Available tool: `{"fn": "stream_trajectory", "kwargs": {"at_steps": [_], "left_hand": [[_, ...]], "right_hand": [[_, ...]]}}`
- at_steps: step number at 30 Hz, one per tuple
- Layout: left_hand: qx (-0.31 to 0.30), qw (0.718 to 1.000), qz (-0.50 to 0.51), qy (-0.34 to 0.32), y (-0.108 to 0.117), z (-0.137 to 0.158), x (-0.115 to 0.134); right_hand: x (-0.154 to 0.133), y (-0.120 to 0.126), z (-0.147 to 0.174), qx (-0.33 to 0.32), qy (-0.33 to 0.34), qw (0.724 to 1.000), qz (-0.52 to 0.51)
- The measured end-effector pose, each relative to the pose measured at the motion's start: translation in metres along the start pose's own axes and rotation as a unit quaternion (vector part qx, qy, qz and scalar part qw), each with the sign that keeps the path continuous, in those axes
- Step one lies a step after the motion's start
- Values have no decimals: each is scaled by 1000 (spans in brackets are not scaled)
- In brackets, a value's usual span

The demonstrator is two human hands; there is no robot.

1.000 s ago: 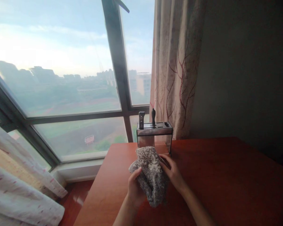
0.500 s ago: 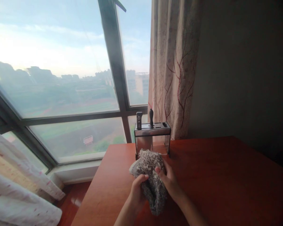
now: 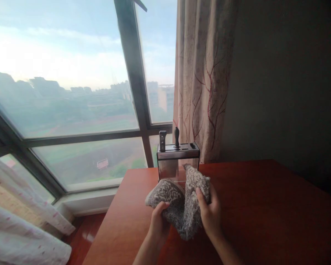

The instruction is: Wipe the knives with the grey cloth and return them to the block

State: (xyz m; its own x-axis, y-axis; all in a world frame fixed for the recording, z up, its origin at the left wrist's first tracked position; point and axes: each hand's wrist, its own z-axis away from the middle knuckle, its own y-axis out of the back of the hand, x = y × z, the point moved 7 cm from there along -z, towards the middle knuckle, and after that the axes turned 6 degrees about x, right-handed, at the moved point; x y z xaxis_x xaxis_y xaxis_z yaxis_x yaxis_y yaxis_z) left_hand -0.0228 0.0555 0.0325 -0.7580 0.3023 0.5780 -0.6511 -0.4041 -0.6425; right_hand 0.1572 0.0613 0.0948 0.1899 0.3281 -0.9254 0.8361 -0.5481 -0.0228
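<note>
Both hands grip a fuzzy grey-and-white cloth (image 3: 191,217) above the wooden table; its exact kind is unclear. My left hand (image 3: 159,221) pinches the left part, thumb on top and the other fingers hidden beneath. On the right side, my right hand (image 3: 211,211) has its thumb pressed on the fabric and fingers wrapped behind. The cloth spreads into two lobes with a sagging fold between them. Just beyond it stands a see-through knife block (image 3: 178,155), partly covered by the cloth. Two dark handles stick up from its top: a wide one (image 3: 162,141) and a rounded one (image 3: 177,137).
The red-brown table (image 3: 253,213) stretches away to the right. A large window (image 3: 79,140) with dark frames lies to the left and ahead. A patterned curtain (image 3: 204,81) hangs behind the knife block, and another pale curtain (image 3: 24,228) is at lower left.
The hands have moved apart, my right hand going right. The bunched cloth has opened out into two lobes, its right part now raised in front of the knife block.
</note>
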Motion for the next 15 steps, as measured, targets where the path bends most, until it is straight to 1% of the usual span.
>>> {"fn": "stream_trajectory", "kwargs": {"at_steps": [2, 3, 4, 6, 8, 9, 10, 11, 12, 13, 15], "left_hand": [[-6, 1000, -8, -8, -1, 1, -1], [-16, 1000, -12, -7, -2, 3, -3], [-33, 999, -15, 9, -4, 4, -7], [-70, 996, -10, 51, -7, 8, -17], [-102, 991, 9, 90, -7, 11, -24], [-116, 988, 22, 104, -7, 11, -25], [-129, 984, 36, 114, -7, 12, -25], [-143, 981, 50, 118, -8, 11, -24], [-155, 979, 63, 118, -9, 11, -23], [-164, 977, 75, 115, -10, 10, -21], [-171, 975, 91, 111, -13, 10, -18]], "right_hand": [[-1, -1, 5, 3, 21, 1000, 13], [-3, -5, 8, -14, 38, 999, 19], [-7, -10, 12, -44, 60, 997, 22], [-19, -26, 21, -148, 112, 982, 20], [-34, -41, 33, -265, 162, 951, 5], [-40, -46, 38, -311, 180, 933, -3], [-45, -49, 41, -343, 193, 919, -6], [-48, -50, 42, -356, 200, 913, -4], [-49, -50, 41, -355, 205, 912, 4], [-47, -50, 39, -346, 211, 914, 17], [-40, -49, 31, -306, 227, 923, 49]]}}
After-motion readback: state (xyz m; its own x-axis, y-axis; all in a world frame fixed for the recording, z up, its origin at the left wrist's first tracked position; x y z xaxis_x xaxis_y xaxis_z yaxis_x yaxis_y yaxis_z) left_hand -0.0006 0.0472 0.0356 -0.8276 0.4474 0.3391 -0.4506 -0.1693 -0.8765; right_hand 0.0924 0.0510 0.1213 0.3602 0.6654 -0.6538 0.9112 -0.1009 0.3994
